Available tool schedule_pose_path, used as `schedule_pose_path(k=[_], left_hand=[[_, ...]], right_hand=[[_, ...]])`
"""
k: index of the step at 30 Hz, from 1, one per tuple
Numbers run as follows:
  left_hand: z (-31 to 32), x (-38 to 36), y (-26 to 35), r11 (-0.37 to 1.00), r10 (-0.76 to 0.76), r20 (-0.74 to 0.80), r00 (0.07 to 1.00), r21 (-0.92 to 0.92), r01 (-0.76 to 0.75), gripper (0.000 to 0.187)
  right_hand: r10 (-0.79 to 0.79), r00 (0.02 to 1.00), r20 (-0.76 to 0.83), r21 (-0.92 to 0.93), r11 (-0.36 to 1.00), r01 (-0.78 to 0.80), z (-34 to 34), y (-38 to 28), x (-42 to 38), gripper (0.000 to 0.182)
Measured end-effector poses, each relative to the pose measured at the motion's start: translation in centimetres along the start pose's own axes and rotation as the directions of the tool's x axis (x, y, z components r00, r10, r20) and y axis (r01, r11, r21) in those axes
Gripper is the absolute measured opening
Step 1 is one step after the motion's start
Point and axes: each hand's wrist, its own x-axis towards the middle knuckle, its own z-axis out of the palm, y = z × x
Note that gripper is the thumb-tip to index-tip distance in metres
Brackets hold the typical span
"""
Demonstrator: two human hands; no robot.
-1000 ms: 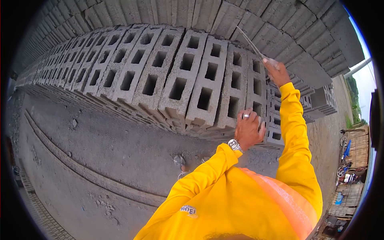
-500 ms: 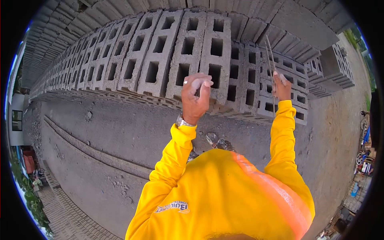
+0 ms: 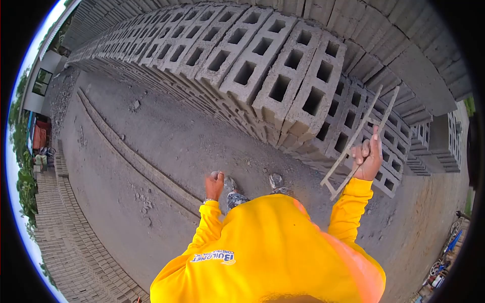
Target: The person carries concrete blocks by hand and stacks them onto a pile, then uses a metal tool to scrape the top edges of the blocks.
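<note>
My right hand (image 3: 369,155) grips a narrow, pale frame (image 3: 349,147), two long parallel bars joined by short crosspieces, like a small ladder. It is held at a slant in front of the stacked hollow concrete blocks (image 3: 304,73), overlapping the lower ones at the right. Down by my body, my left hand (image 3: 214,186) hangs over the ground with its fingers curled in and nothing showing in them. The top row of blocks has their square holes facing me.
A long wall of stacked blocks (image 3: 166,38) runs off to the far left. Two parallel strips (image 3: 136,156) cross the dusty ground. More blocks (image 3: 76,237) lie in rows at lower left. Bicycles (image 3: 438,265) stand at the right edge. My shoes (image 3: 276,180) are below.
My left hand has dropped from the block's edge down toward my body. My right hand has lowered with the frame, which now faces me broadside. The view has turned and shifted.
</note>
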Motion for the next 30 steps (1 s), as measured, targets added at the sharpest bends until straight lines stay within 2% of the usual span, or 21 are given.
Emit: schedule_pose_path(k=[3, 5, 7, 9, 11, 12, 13, 14, 15, 17, 18, 19, 21, 22, 24, 25, 26, 27, 29, 30], left_hand=[[2.7, 0.5, -14.9, 0.956, -0.120, -0.065, 0.991, -0.278, 0.098, 0.030], [1.2, -0.6, -19.0, 0.862, -0.285, -0.026, 0.958, -0.444, 0.245, 0.029], [-1.2, -1.9, -22.5, 0.849, -0.428, 0.012, 0.904, -0.336, 0.407, 0.024], [-1.7, -3.0, -30.4, 0.602, -0.558, 0.094, 0.824, -0.638, 0.480, 0.020], [-6.3, -5.4, -33.3, 0.312, -0.531, 0.385, 0.755, -0.740, 0.596, 0.025], [-6.9, -6.3, -37.1, 0.515, -0.581, 0.292, 0.760, -0.592, 0.620, 0.022], [-8.1, -7.4, -38.5, 0.482, -0.661, 0.238, 0.712, -0.592, 0.646, 0.022], [-10.0, -8.4, -39.3, 0.391, -0.747, 0.193, 0.636, -0.647, 0.655, 0.022], [-11.6, -9.4, -40.1, 0.275, -0.808, 0.170, 0.564, -0.738, 0.616, 0.022], [-14.5, -11.2, -41.6, 0.107, -0.887, 0.150, 0.437, -0.853, 0.510, 0.022], [-15.2, -12.0, -42.4, 0.039, -0.909, 0.161, 0.385, -0.886, 0.462, 0.022], [-15.4, -12.6, -43.5, -0.001, -0.913, 0.185, 0.364, -0.892, 0.452, 0.022], [-14.8, -12.0, -47.7, -0.030, -0.866, 0.268, 0.422, -0.870, 0.491, 0.021], [-15.8, -9.9, -47.8, 0.216, -0.891, 0.195, 0.409, -0.612, 0.761, 0.021], [-15.4, -4.6, -49.6, 0.418, -0.885, 0.063, 0.461, -0.327, 0.847, 0.021], [-15.8, -1.2, -50.4, 0.421, -0.878, 0.050, 0.477, -0.396, 0.816, 0.021], [-16.2, 2.3, -51.1, 0.421, -0.870, 0.038, 0.492, -0.462, 0.780, 0.022], [-18.1, 7.3, -48.9, 0.394, -0.862, 0.093, 0.498, -0.494, 0.775, 0.022], [-22.3, 15.8, -44.5, 0.420, -0.764, 0.067, 0.642, -0.703, 0.574, 0.024], [-23.3, 20.2, -45.0, 0.400, -0.730, 0.073, 0.680, -0.761, 0.511, 0.025]], right_hand=[[-0.027, 0.968, 0.250, 0.131, 0.991, -0.006, 9.6, 0.9, -0.2, 0.043], [-0.001, 0.918, 0.396, 0.207, 0.974, -0.088, 16.1, 2.9, 0.4, 0.044], [-0.007, 0.899, 0.437, 0.246, 0.963, -0.112, 22.7, 6.3, 1.6, 0.043], [0.002, 0.881, 0.472, 0.323, 0.930, -0.175, 28.1, 10.7, 4.7, 0.039], [0.005, 0.979, 0.202, -0.002, 1.000, -0.004, 32.0, 14.4, 8.2, 0.038], [-0.127, 0.984, 0.128, -0.226, 0.962, 0.153, 32.3, 16.6, 10.5, 0.038], [-0.275, 0.957, 0.097, -0.438, 0.851, 0.289, 31.8, 18.6, 13.7, 0.037], [-0.451, 0.870, 0.200, -0.668, 0.587, 0.458, 30.3, 19.7, 16.7, 0.042], [-0.490, 0.858, 0.153, -0.708, 0.551, 0.441, 31.2, 19.0, 14.0, 0.042], [-0.479, 0.860, 0.175, -0.600, 0.641, 0.479, 32.3, 18.7, 10.2, 0.040], [-0.477, 0.849, 0.228, -0.528, 0.672, 0.519, 33.8, 18.9, 6.9, 0.037], [-0.433, 0.871, 0.232, -0.508, 0.710, 0.488, 37.3, 19.2, 1.1, 0.035], [-0.406, 0.833, 0.375, -0.540, 0.635, 0.552, 41.7, 22.0, -5.0, 0.037], [-0.357, 0.807, 0.471, -0.542, 0.604, 0.584, 44.0, 23.7, -7.1, 0.035], [-0.276, 0.712, 0.645, -0.580, 0.430, 0.692, 48.3, 28.2, -9.9, 0.033], [-0.233, 0.663, 0.712, -0.581, 0.334, 0.742, 50.2, 30.5, -10.4, 0.032], [-0.171, 0.602, 0.780, -0.540, 0.301, 0.786, 52.1, 32.9, -10.3, 0.031], [-0.100, 0.600, 0.794, -0.539, 0.340, 0.771, 54.2, 35.2, -10.6, 0.030], [0.019, 0.576, 0.817, -0.529, 0.422, 0.736, 59.7, 40.0, -11.2, 0.030], [0.022, 0.523, 0.852, -0.474, 0.455, 0.754, 62.2, 43.4, -10.6, 0.029]])
